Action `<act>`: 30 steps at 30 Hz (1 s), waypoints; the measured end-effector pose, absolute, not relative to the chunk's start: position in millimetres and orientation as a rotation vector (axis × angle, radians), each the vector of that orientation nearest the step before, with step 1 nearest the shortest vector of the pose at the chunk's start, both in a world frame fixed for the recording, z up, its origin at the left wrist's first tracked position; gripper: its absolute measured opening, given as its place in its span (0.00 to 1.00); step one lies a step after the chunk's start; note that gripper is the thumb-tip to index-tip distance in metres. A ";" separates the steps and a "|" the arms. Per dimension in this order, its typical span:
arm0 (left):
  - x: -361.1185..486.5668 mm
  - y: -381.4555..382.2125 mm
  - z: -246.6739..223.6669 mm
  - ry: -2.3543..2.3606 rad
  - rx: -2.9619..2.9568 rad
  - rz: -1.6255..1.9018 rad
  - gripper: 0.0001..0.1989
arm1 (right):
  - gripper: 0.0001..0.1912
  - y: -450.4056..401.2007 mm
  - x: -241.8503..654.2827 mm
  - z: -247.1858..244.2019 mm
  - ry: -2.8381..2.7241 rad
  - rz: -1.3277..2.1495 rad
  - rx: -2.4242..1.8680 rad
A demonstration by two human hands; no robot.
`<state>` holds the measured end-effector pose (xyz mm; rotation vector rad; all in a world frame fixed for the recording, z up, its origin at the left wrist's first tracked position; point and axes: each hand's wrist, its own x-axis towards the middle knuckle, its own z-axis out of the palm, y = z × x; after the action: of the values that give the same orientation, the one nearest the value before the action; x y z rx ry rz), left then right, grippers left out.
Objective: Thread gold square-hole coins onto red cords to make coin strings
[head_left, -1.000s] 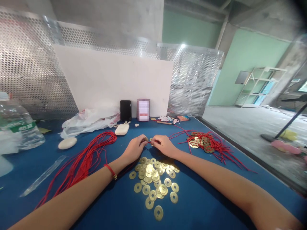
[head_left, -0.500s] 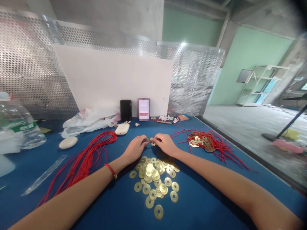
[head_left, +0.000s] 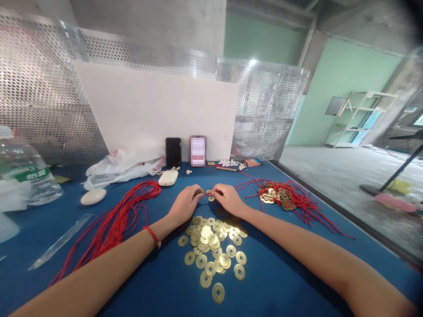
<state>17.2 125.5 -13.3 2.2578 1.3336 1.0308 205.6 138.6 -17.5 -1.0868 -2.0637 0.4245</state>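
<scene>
My left hand (head_left: 187,201) pinches a red cord (head_left: 205,194) that runs to the coins between my hands. Close on its right, my right hand (head_left: 228,198) has its fingers closed at small gold coins (head_left: 210,198) on that cord. Loose gold coins with square holes (head_left: 206,237) lie heaped on the blue table (head_left: 158,281) below both hands. A bundle of long red cords (head_left: 115,224) is spread left of my left hand. Off to the right sits a pile of coins tied with red cord (head_left: 280,196).
Along the back stand a black device (head_left: 173,152) and a phone (head_left: 198,151), near a white case (head_left: 168,178) and a plastic bag (head_left: 125,167). At left are a bottle (head_left: 31,171) and a white oval object (head_left: 93,197).
My left hand's fingertips have shifted slightly, and more of the red cord and coins shows between my hands. The coin heap looks the same.
</scene>
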 end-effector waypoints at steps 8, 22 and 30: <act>8.1 138.7 -19.2 1.366 1.938 1.364 0.07 | 0.10 139.3 206.6 -15.0 -1.990 0.500 -1.129; -5.9 137.1 -13.0 1.766 1.373 1.941 0.06 | 0.12 134.0 206.5 -12.2 -2.157 0.442 -1.091; 12.1 118.1 -4.1 1.936 1.982 1.716 0.15 | 0.12 134.7 204.9 -13.6 -2.297 0.265 -1.054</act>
<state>12.1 118.1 -4.1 1.9823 1.9360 1.7161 204.9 134.7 -13.6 -1.0542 -2.2971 0.2654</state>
